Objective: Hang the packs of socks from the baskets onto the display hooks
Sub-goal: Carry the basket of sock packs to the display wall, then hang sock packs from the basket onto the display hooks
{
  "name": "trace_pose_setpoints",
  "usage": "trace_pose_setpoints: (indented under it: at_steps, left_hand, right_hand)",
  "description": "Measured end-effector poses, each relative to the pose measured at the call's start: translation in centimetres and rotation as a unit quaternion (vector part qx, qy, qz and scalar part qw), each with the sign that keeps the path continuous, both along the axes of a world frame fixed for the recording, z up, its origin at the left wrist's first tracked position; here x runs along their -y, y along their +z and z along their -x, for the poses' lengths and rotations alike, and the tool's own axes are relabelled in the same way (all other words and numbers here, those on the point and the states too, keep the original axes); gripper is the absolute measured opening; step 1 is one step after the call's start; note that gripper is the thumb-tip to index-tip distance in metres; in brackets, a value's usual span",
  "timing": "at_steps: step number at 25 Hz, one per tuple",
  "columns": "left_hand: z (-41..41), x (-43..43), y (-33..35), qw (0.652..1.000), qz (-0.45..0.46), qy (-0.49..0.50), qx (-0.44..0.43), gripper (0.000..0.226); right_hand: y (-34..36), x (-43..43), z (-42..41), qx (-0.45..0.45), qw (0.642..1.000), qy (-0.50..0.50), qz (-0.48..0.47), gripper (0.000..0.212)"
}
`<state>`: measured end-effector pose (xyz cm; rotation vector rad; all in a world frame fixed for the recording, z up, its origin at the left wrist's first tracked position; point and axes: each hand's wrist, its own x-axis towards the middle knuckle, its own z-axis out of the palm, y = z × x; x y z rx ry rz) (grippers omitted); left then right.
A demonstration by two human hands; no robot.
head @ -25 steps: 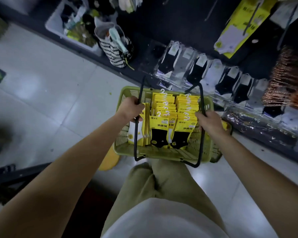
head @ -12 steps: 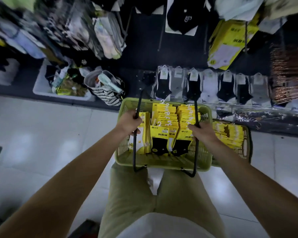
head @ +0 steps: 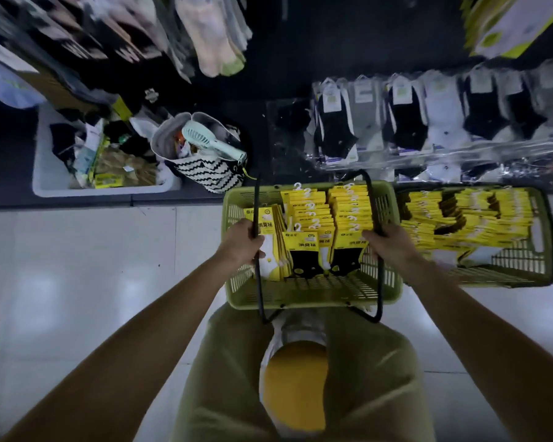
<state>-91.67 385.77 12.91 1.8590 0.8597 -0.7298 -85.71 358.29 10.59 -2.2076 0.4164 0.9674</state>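
Head view, looking down. My left hand (head: 241, 247) has its fingers curled round the left black handle (head: 256, 212) of the green basket (head: 300, 296). My right hand (head: 388, 247) grips the right handle (head: 374, 212) in the same way. Yellow packs of socks (head: 310, 215) stand upright in rows inside this basket, hooks uppermost. A second basket (head: 524, 271), just beside it on my right, holds more yellow packs. Beyond both, wrapped socks (head: 406, 119) hang in a row on the display. A zigzag bag (head: 205, 170) stands to the left.

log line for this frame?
left hand: grips left handle; right hand: grips right handle; green basket: sock packs inside; second basket: at right
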Motion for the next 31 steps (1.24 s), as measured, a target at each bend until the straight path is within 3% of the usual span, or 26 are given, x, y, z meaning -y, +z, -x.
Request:
trace_pose_setpoints:
  at_steps: [7,15,20,22,25,27,31]
  left_hand:
    - [1.7,-2.5,-12.9,0.998,-0.049,-0.021,0.036,0.005]
    - [3.4,-4.9,-21.0,0.987,-0.050,-0.042,0.146,0.010]
    - [3.5,-6.3,-23.9,0.977,-0.058,0.001,0.207,0.012]
    - [3.0,-6.6,-24.8,0.971,-0.110,-0.006,0.212,0.012]
    - [3.3,-6.3,-25.0,0.950,-0.244,-0.058,0.186,0.022]
    - [4.1,-6.3,-25.3,0.929,-0.322,-0.074,0.166,0.028]
    - [7.1,-6.4,-26.8,0.925,-0.348,-0.089,0.127,0.054]
  right_hand:
    - [-12.6,-0.6,0.1,-0.023,0.999,0.025,-0.042,0.026]
    - [-18.6,-2.4,0.0,0.045,0.987,0.108,-0.110,0.030]
    - [-21.7,-1.2,0.2,0.153,0.976,0.084,-0.133,0.035]
    - [-22.8,-0.4,0.6,0.204,0.970,0.052,-0.124,0.035]
    - [-23.3,0.0,1.7,0.256,0.963,0.064,-0.050,0.027]
    - [-23.3,0.7,2.7,0.269,0.955,0.109,0.062,0.021]
    - [-23.2,2.4,4.9,0.239,0.931,0.189,0.200,0.032]
